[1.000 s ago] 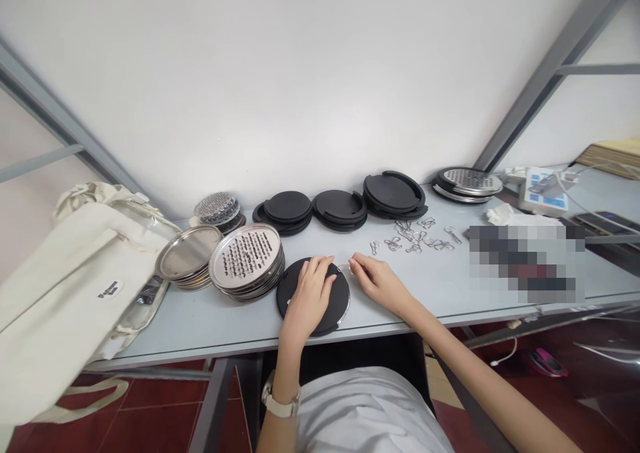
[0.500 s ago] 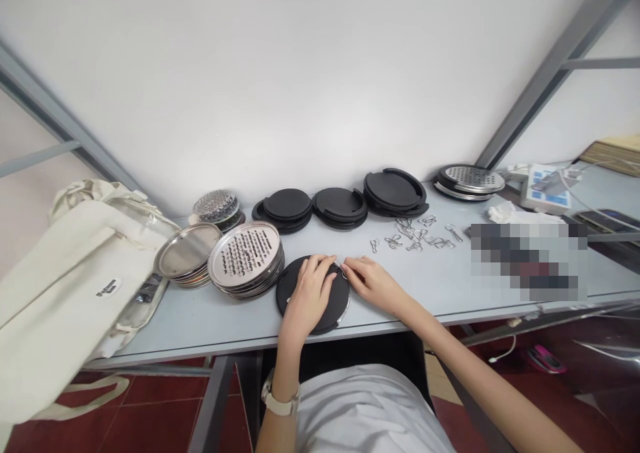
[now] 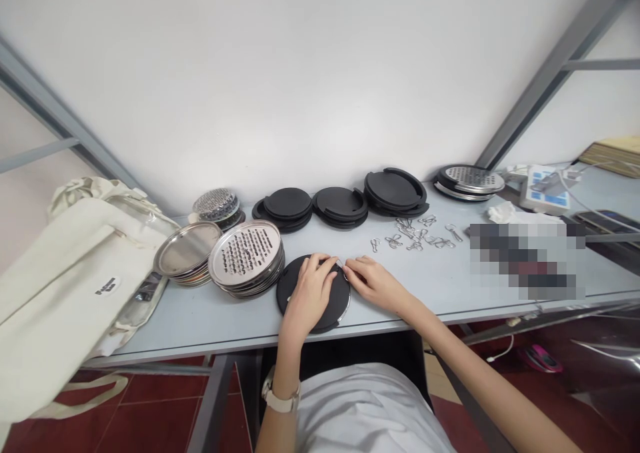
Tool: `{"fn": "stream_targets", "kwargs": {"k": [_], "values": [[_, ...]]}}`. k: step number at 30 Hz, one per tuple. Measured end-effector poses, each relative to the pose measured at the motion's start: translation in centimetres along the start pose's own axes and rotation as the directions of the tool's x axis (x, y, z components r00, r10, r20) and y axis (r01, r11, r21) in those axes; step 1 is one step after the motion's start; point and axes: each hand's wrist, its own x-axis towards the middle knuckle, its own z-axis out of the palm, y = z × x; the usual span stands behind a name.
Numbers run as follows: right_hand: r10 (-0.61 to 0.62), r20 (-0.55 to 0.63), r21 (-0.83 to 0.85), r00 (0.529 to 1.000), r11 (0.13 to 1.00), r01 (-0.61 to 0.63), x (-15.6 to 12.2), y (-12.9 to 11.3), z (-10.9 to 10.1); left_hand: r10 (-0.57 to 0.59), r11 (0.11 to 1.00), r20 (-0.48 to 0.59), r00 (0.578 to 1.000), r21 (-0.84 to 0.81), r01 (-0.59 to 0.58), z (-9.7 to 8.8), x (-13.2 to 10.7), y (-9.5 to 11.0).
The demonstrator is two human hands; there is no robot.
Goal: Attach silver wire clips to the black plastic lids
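Pressing flat black round disc (image 3: 338, 300) onto near side of pale grey table (image 3: 425, 280) with spread left hand (image 3: 313, 290), pinching thin silvery wire clip (image 3: 339, 262) at far-right rim with right hand (image 3: 373, 282), could lose clip through weak pinch or skid disc under light press

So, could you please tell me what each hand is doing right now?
Left hand: open, resting palm-down on the black disc.
Right hand: closed, fingertips pinching a small metal piece at the disc's edge.
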Motion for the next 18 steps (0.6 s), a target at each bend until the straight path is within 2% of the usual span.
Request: {"fn": "stream_targets", "kwargs": {"k": [18], "values": [[0.029,0.018,0.09,0.999,0.995,-0.031,0.01,-0.53,-0.54,-0.008,0.999,-0.006,1.0,-0.031,0.008,-0.07,-0.06,0.19]]}}
